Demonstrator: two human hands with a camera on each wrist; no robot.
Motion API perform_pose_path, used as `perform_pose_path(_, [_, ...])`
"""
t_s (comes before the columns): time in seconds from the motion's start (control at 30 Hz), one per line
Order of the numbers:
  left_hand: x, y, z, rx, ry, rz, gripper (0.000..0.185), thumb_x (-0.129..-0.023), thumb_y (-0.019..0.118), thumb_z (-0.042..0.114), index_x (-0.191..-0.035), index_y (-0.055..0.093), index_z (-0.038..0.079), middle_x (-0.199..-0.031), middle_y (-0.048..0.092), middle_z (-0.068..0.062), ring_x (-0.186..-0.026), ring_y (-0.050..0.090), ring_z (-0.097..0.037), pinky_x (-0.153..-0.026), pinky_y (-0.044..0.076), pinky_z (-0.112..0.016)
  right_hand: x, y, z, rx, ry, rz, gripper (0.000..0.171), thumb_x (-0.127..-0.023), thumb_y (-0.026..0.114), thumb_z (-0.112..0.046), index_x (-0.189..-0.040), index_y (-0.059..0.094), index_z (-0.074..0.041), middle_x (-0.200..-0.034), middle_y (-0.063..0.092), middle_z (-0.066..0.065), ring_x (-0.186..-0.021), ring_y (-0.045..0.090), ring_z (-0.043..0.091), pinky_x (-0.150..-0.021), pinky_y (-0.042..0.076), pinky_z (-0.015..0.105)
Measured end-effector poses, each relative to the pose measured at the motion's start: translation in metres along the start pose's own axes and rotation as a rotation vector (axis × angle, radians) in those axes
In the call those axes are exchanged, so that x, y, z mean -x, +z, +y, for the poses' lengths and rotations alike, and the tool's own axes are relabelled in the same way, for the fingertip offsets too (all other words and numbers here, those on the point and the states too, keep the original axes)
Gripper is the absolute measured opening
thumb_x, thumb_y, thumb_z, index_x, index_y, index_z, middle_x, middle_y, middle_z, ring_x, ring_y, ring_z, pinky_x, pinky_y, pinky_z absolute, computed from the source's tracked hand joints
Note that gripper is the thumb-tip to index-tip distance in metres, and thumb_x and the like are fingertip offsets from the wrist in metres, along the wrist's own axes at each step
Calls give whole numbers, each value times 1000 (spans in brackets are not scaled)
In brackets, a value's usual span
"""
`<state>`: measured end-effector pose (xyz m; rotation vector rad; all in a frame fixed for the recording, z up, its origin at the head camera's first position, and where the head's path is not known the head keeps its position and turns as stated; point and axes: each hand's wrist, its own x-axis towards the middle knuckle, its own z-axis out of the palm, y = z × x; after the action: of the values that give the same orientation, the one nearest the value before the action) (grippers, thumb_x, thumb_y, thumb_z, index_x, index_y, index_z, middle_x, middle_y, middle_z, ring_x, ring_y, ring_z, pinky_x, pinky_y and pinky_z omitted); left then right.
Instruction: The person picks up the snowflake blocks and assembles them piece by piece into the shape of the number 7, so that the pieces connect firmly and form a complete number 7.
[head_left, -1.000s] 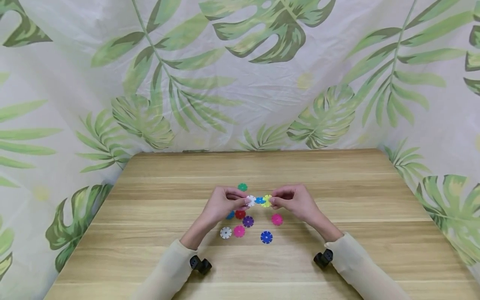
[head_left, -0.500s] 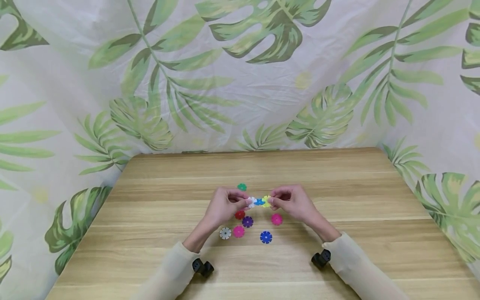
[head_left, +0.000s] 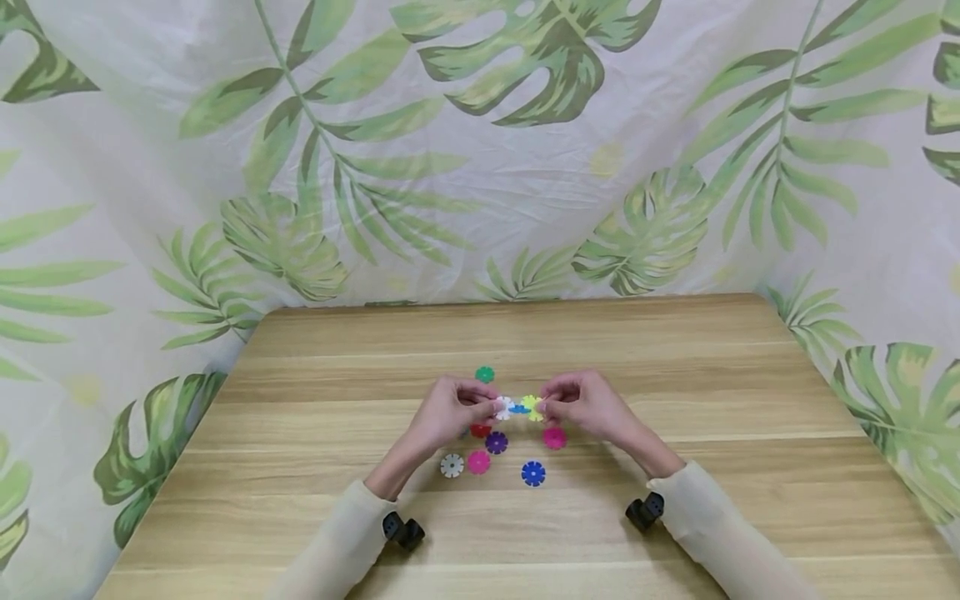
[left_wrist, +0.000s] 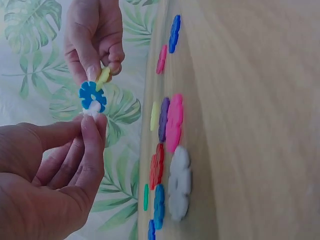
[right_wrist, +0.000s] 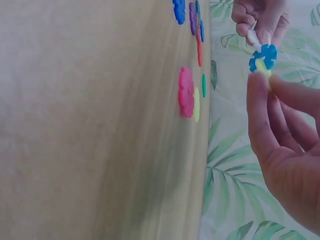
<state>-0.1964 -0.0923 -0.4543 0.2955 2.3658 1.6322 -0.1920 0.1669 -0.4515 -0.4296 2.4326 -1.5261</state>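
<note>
Item: chain of three notched plastic discs, held in the air just above the middle of the bench.
- Light blue notched plastic disc, centre link; also seen in the left wrist view and the right wrist view.
- White notched plastic disc, slotted on at 9 o'clock of the blue one, pinched in the grip of the left hand, thumb and forefinger closed on it.
- Yellow notched plastic disc, slotted on at 3 o'clock, pinched in the grip of the right hand, fingertips closed on it.

Loose discs lying flat on the bench, placed from the held chain:
- Green disc, at 11 o'clock, near.
- Red disc, at 7 o'clock, partly under the left hand.
- Purple disc, at 7 o'clock, just beside the red one.
- Pink disc, at 4 o'clock, below the right hand.
- Second pink disc, at 7 o'clock, farther out.
- White-grey disc, just beside it at its 9 o'clock.
- Dark blue disc, at 6 o'clock, apart from the rest.

Support: light wooden bench.
Surround: pale cloth printed with green leaves, hung behind and at both sides.
Wear: cream sleeves on both forearms; a small black camera at each wrist.
</note>
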Motion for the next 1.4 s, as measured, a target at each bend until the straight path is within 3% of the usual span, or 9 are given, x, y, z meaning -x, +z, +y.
perform_pose_path(0.2, [2,-3,-5,43,-8,-57,14,-96,78,13,-107,79,4,-93,80,-11,-88,79,-37,-78,66,-47,2,0,4,-24,9,-72,20,-97,74,-10,-112,77,3,-90,80,14,-78,75,20,-74,66,35])
perform_pose_path(0.43, [-1,-7,-3,18,24,-62,17,-96,78,15,-109,79,5,-97,80,-12,-90,78,-34,-80,66,-44,0,-1,2,-46,21,-35,16,-96,75,-8,-109,77,1,-92,79,15,-80,76,22,-76,66,37])
perform_pose_path(0.7, [1,-6,0,38,17,-55,18,-95,78,14,-110,79,4,-98,80,-14,-88,78,-32,-80,66,-46,1,-1,3,-143,56,-19,28,-94,76,-6,-118,71,8,-100,77,18,-88,78,28,-80,66,33])
perform_pose_path(0.97, [0,-1,0,47,0,-17,16,-94,79,13,-107,79,4,-98,79,-13,-87,77,-31,-79,66,-45,2,0,5,-196,74,2,28,-95,74,-3,-119,69,11,-98,76,18,-84,78,26,-83,66,44])
perform_pose_path(1.13, [1,-1,-1,53,0,-30,18,-94,79,13,-110,78,4,-100,79,-14,-89,78,-29,-83,66,-46,3,-1,7,-191,52,-1,28,-94,75,-3,-118,70,11,-99,77,21,-86,79,32,-83,66,46])
perform_pose_path(1.27, [4,-9,-4,7,9,-55,24,-96,78,20,-115,78,6,-105,80,-11,-96,78,-28,-88,65,-44,4,-5,9,-206,54,1,27,-96,74,-4,-119,70,9,-101,76,22,-90,78,38,-86,66,47])
perform_pose_path(1.4, [9,-22,-8,-112,30,-100,20,-96,78,22,-112,79,10,-103,81,-7,-96,76,-26,-85,64,-37,6,-12,13,-203,54,26,27,-95,75,-6,-119,71,6,-103,77,22,-91,78,37,-88,65,47])
